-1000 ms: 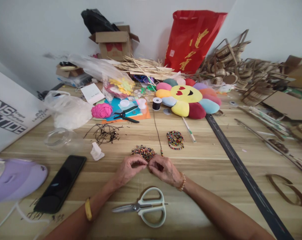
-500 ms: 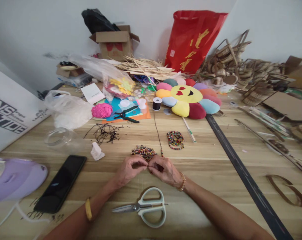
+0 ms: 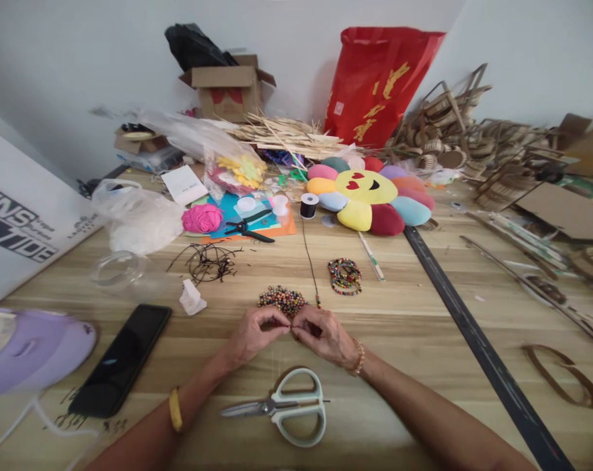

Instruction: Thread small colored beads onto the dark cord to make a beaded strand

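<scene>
My left hand (image 3: 252, 332) and my right hand (image 3: 323, 332) meet fingertip to fingertip just in front of a small heap of coloured beads (image 3: 282, 298). Both are closed in a pinch. A thin black cord (image 3: 309, 258) runs from a black spool (image 3: 308, 204) down to my right fingers, with a couple of beads strung on it near the hand. What my left fingers pinch is too small to name. A finished coil of beaded bracelets (image 3: 344, 274) lies further right. White-handled scissors (image 3: 289, 407) lie near me, below both hands.
A black phone (image 3: 122, 360) and a purple object (image 3: 36, 350) lie at the left. Black cord scraps (image 3: 208, 260), a clear lid (image 3: 114, 269), a flower-shaped plush cushion (image 3: 367, 196), a red bag (image 3: 379, 82), a long dark ruler (image 3: 473, 333) and wooden cut-outs (image 3: 502, 170) crowd the wooden table (image 3: 423, 307).
Both hands stay pinched together at the same spot. The camera has tipped up very slightly, so things sit a little lower in view.
</scene>
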A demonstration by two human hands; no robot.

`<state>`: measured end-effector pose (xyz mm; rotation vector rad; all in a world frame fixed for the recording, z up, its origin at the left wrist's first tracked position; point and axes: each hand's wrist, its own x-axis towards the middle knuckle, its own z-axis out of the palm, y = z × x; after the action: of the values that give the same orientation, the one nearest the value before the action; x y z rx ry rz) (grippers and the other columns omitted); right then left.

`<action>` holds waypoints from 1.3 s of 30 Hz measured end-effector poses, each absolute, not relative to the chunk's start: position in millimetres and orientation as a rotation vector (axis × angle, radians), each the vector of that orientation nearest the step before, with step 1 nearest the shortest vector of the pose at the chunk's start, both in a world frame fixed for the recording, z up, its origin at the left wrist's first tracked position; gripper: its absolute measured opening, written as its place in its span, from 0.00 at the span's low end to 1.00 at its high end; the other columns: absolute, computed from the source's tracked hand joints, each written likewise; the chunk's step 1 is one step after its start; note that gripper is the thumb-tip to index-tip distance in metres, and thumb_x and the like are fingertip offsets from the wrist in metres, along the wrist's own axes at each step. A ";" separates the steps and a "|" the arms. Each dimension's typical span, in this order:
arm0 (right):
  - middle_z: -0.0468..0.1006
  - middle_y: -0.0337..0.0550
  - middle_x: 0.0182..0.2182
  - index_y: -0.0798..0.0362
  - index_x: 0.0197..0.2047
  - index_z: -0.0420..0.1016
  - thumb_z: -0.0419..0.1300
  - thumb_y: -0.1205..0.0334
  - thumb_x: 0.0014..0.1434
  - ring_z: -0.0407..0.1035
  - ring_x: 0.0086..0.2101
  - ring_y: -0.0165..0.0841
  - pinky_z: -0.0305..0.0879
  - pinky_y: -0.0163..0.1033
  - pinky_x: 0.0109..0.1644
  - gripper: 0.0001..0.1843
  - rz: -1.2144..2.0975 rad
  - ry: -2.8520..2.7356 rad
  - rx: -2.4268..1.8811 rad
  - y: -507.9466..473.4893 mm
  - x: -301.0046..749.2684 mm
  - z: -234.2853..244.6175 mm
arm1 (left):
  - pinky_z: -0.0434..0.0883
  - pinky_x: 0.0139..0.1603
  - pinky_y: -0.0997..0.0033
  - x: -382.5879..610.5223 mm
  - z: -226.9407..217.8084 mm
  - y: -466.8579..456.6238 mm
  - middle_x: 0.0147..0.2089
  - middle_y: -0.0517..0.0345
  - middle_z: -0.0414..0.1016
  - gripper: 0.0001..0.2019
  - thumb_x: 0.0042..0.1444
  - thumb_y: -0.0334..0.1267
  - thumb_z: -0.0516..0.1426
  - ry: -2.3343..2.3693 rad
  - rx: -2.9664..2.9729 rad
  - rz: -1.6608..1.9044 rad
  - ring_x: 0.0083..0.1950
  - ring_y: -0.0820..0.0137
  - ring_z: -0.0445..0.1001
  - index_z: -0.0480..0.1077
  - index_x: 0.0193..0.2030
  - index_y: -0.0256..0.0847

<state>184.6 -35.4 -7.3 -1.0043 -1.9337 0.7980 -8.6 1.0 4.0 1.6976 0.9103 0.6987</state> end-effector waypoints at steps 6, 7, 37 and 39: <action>0.70 0.39 0.25 0.55 0.32 0.70 0.56 0.64 0.61 0.62 0.24 0.27 0.60 0.31 0.27 0.07 0.797 -1.946 -1.001 -35.0 183.7 -7.0 | 0.68 0.35 0.73 -8.7 1.5 1.2 0.29 0.55 0.77 0.06 0.49 0.37 0.61 0.905 1.674 0.702 0.32 0.70 0.73 0.75 0.29 0.36; 0.70 0.39 0.25 0.55 0.32 0.71 0.56 0.64 0.61 0.62 0.24 0.27 0.60 0.31 0.27 0.07 0.795 -1.945 -0.998 -35.0 183.8 -6.8 | 0.68 0.35 0.73 -8.7 0.9 1.1 0.29 0.55 0.77 0.06 0.49 0.37 0.61 0.909 1.662 0.701 0.32 0.70 0.73 0.75 0.29 0.36; 0.69 0.39 0.25 0.55 0.32 0.71 0.57 0.64 0.61 0.61 0.24 0.26 0.58 0.30 0.27 0.06 0.843 -1.931 -0.972 -35.4 184.1 -4.9 | 0.69 0.36 0.73 -8.1 5.2 0.5 0.28 0.56 0.77 0.06 0.47 0.36 0.63 0.924 1.568 0.693 0.31 0.70 0.73 0.73 0.27 0.35; 0.69 0.38 0.25 0.55 0.33 0.71 0.57 0.64 0.61 0.61 0.24 0.26 0.58 0.30 0.27 0.06 0.844 -1.929 -0.967 -35.4 184.0 -4.5 | 0.69 0.37 0.73 -8.1 4.0 0.5 0.28 0.56 0.77 0.06 0.48 0.36 0.63 0.918 1.584 0.697 0.32 0.70 0.73 0.74 0.27 0.35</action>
<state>184.0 -35.4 -4.5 -0.9671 -1.9293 0.8436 -8.1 0.5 4.0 1.5838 0.9183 0.6973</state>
